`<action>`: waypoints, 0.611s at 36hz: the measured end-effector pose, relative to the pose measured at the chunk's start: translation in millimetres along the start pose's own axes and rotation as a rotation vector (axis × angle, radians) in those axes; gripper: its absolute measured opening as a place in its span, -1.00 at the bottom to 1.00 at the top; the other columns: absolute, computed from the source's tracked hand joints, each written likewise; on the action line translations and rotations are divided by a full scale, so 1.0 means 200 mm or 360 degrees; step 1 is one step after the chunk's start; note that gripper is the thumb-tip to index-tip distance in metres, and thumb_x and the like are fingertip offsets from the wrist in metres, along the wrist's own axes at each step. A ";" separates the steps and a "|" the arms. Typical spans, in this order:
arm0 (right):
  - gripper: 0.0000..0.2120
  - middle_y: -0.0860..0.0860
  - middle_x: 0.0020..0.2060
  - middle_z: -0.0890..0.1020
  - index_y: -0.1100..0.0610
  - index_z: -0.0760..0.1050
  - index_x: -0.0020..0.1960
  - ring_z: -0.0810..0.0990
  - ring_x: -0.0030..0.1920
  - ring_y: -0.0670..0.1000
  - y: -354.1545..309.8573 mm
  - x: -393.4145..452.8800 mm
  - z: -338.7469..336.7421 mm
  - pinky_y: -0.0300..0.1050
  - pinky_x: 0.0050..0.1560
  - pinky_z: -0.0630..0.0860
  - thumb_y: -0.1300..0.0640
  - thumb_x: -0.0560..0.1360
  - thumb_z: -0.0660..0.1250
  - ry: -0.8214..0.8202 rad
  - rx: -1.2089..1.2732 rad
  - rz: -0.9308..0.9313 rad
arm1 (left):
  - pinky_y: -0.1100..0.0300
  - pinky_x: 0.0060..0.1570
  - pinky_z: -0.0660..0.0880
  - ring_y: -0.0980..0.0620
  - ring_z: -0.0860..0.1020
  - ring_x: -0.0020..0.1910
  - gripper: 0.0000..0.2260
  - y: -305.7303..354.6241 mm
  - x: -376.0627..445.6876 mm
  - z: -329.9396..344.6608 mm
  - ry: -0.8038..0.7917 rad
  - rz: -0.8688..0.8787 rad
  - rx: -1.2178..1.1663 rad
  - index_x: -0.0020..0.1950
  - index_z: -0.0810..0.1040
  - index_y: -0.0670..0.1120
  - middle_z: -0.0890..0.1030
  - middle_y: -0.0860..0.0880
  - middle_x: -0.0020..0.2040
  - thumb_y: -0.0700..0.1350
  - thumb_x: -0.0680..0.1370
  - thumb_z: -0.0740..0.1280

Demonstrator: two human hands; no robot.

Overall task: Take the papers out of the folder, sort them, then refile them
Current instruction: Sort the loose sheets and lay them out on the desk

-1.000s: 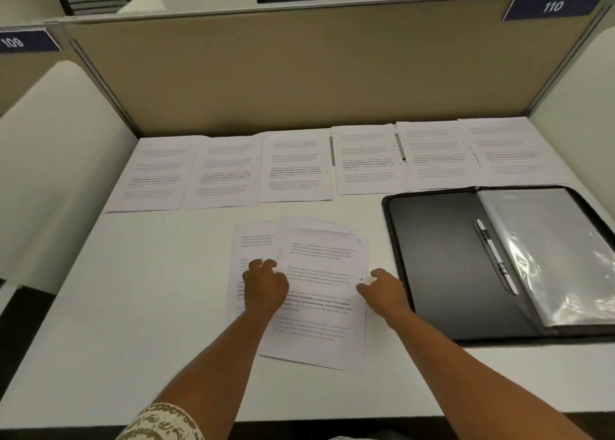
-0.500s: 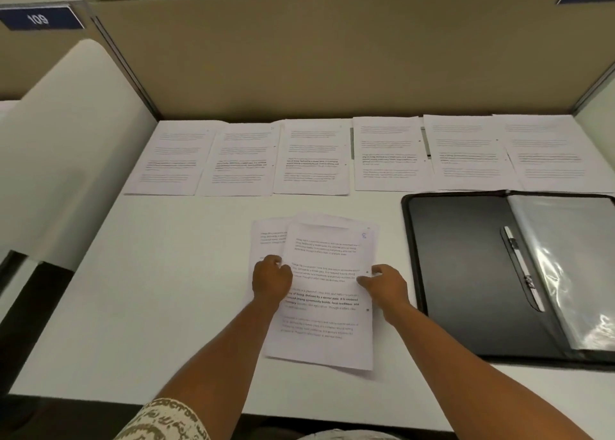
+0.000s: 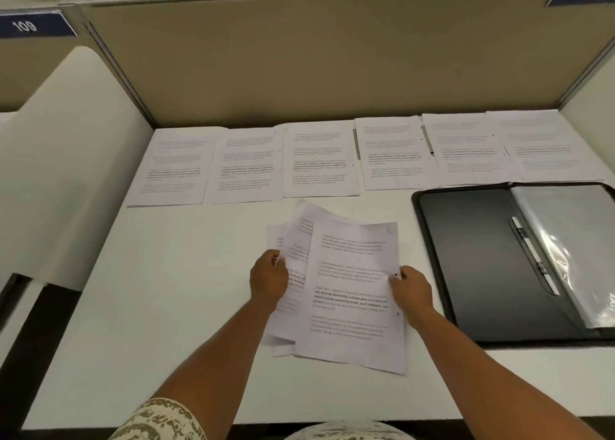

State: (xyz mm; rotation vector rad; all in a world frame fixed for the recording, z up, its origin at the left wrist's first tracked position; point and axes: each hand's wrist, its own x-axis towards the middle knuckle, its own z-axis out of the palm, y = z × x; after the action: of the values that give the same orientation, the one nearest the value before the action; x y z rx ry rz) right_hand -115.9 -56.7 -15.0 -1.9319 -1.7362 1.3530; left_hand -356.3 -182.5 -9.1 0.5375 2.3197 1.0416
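Both grips pinch the loose papers [image 3: 352, 293]: left hand [image 3: 269, 276] on the sheets' left edge, right hand [image 3: 412, 286] on the right edge; the open folder [image 3: 466, 263] lies right of them on the tabletop [image 3: 133, 306].

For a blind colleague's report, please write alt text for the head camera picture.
A person's left hand and right hand hold a loose, fanned stack of white printed paper sheets over a white desk. Six more printed sheets lie in a row behind; an open black plastic folder lies to the right.
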 end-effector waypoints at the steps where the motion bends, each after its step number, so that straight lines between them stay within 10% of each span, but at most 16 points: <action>1: -0.83 0.10 -0.11 0.63 0.19 0.50 -0.10 0.55 -0.22 0.02 0.00 0.00 0.01 -0.15 -0.32 0.43 0.19 0.64 0.21 0.0019 0.0006 0.0003 | 0.18 -0.01 0.43 -0.01 0.53 -0.02 -0.85 -0.01 0.00 -0.03 0.0035 0.0014 0.0020 0.15 0.55 -0.11 0.57 0.01 0.00 -0.15 0.66 0.21; 14: -0.52 0.17 0.36 0.45 0.10 0.37 0.47 0.42 0.32 0.24 -0.06 -0.13 0.15 0.23 0.29 0.41 0.11 0.57 0.34 0.0453 -0.0707 -0.0450 | 0.05 0.10 0.54 -0.10 0.57 0.05 -0.78 -0.14 0.12 -0.42 0.0494 0.0002 -0.0105 0.23 0.53 -0.13 0.61 -0.10 0.13 -0.14 0.69 0.15; 22: -0.61 0.10 0.33 0.51 0.11 0.49 0.38 0.42 0.34 0.16 -0.13 -0.28 0.42 0.07 0.35 0.36 0.17 0.56 0.36 0.0023 -0.0643 -0.0790 | 0.00 0.12 0.57 -0.12 0.59 0.06 -0.85 -0.28 0.13 -0.58 0.0702 -0.0175 -0.0364 0.15 0.52 -0.08 0.59 -0.06 0.09 -0.15 0.68 0.17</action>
State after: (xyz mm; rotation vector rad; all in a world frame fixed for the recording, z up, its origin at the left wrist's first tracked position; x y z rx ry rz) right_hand -187.9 -130.6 -17.0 -1.4988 -2.4127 0.8595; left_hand -455.3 -267.4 3.9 0.0923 2.5133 1.4644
